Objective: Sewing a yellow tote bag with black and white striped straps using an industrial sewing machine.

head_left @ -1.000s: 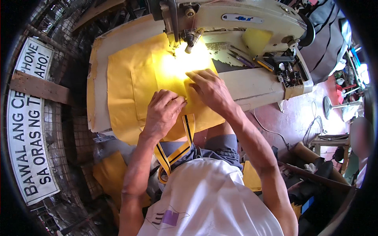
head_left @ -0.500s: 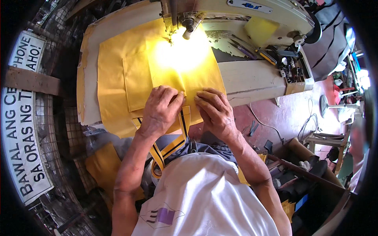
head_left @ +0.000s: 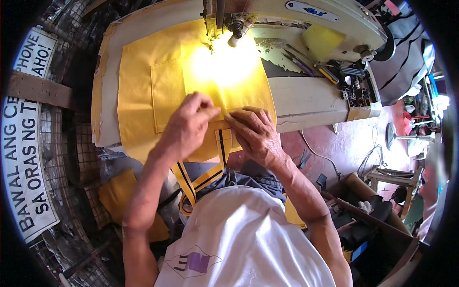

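A yellow fabric panel [head_left: 136,100] with a stitched patch pocket lies on the sewing machine bed, its upper part under the machine's needle area and bright lamp. My right hand [head_left: 256,131] grips the panel's near edge, fingers bent with their tips at a small fold. Slightly blurred, my left hand [head_left: 186,124] is over the panel just left of it, fingers curled and thumb close to the index finger; whether anything is between them is hidden. Yellow straps with a black stripe [head_left: 223,148] hang from the near edge toward my lap and form a loop.
The sewing machine [head_left: 306,19] spans the top. Right of the panel lie a yellow-and-black cutter [head_left: 328,74], slim tools and a tray of small metal parts [head_left: 354,88]. More yellow fabric [head_left: 119,196] is at lower left, beside a wire mesh wall. A cable [head_left: 318,155] trails on the floor.
My left hand has come off the fabric's near edge and moved up and left, fingers still curled. My right hand has shifted slightly left along the edge. The hanging straps have swung a little.
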Demonstrator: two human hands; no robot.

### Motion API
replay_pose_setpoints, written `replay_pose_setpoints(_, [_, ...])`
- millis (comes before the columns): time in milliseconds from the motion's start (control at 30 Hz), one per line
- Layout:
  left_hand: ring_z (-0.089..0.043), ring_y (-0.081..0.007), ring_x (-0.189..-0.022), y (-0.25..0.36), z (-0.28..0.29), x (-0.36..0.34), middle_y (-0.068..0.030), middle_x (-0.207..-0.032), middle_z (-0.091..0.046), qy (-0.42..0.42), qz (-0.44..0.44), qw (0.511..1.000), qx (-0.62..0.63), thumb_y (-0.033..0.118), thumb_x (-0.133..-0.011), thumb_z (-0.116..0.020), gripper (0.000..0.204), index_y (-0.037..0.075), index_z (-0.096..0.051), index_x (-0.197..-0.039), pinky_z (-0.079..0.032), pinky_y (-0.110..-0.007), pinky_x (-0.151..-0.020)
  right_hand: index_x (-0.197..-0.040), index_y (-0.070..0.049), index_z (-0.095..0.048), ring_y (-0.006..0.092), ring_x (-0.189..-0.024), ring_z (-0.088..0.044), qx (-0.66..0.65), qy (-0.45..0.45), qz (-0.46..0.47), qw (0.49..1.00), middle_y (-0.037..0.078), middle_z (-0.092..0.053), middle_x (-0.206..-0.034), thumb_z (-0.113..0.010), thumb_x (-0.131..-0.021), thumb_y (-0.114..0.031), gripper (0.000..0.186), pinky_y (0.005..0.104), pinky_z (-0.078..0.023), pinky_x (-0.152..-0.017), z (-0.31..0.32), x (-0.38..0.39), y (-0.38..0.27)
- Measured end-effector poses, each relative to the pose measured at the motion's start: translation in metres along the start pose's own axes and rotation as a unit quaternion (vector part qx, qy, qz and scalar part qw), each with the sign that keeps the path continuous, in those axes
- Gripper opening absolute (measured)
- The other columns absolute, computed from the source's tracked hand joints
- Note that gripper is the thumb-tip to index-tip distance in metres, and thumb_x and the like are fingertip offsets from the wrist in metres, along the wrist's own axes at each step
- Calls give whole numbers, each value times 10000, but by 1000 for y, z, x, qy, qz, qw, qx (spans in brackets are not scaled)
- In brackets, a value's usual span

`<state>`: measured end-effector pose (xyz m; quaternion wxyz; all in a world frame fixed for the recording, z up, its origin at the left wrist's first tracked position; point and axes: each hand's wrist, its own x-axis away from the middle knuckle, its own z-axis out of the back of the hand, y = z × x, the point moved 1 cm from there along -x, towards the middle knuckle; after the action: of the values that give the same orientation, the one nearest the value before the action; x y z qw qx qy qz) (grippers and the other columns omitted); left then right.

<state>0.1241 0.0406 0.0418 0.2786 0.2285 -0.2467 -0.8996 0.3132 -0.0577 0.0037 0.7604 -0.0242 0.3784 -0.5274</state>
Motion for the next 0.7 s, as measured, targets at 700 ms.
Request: replay_pose_setpoints(700, [-468,-351,-1301,-48,-3,-39,-193,-1331,-543,30,-60,982,-177,345,-872,-654,496,10,-602,-1234,-345,-467,-1126,-994,8,-641,298,-973,-638,96,-85,126,984,133,-626,-1068,-643,-733,-174,318,401,-532,-829,7,-32,-5])
